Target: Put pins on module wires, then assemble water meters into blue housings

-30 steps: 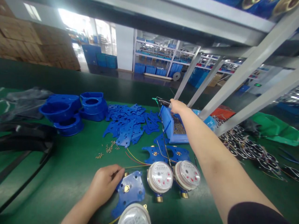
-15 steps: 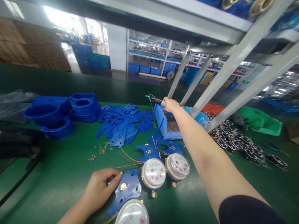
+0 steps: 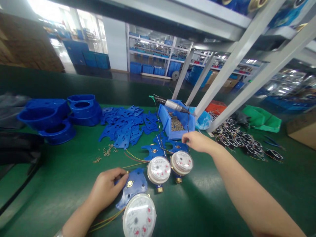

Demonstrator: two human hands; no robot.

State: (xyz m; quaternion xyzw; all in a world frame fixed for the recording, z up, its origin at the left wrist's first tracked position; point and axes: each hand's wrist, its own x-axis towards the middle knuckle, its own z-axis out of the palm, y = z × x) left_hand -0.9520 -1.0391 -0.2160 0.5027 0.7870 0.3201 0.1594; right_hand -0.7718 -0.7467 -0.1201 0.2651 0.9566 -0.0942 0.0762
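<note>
My left hand [image 3: 108, 186] pinches the left edge of a blue plate [image 3: 138, 181] near a small brass piece. A round brass fitting shows on the plate's face. Just in front of it stands a water meter [image 3: 139, 215] with a clear cover and red dials; coloured wires run by its left side. Over on the right, my right hand [image 3: 198, 141] hovers with curled fingers and nothing visible in them. Beyond it, an electric screwdriver [image 3: 172, 105] rests across a blue bin [image 3: 179, 134] of small metal parts. Two more meters, a left one [image 3: 160, 169] and a right one [image 3: 182, 162], stand between my hands.
Blue plates [image 3: 123, 126] lie heaped behind loose brass screws [image 3: 108, 150]. Blue housings [image 3: 82, 112] are stacked at left. Wired black discs [image 3: 229, 131], pliers [image 3: 274, 141] and a green bin [image 3: 264, 119] are at right. Slanted metal posts [image 3: 237, 65] carry the shelf overhead.
My right hand has let go of the screwdriver and drawn back toward me; the tool now lies on the bin. My left hand keeps hold of the blue plate. The view has shifted slightly.
</note>
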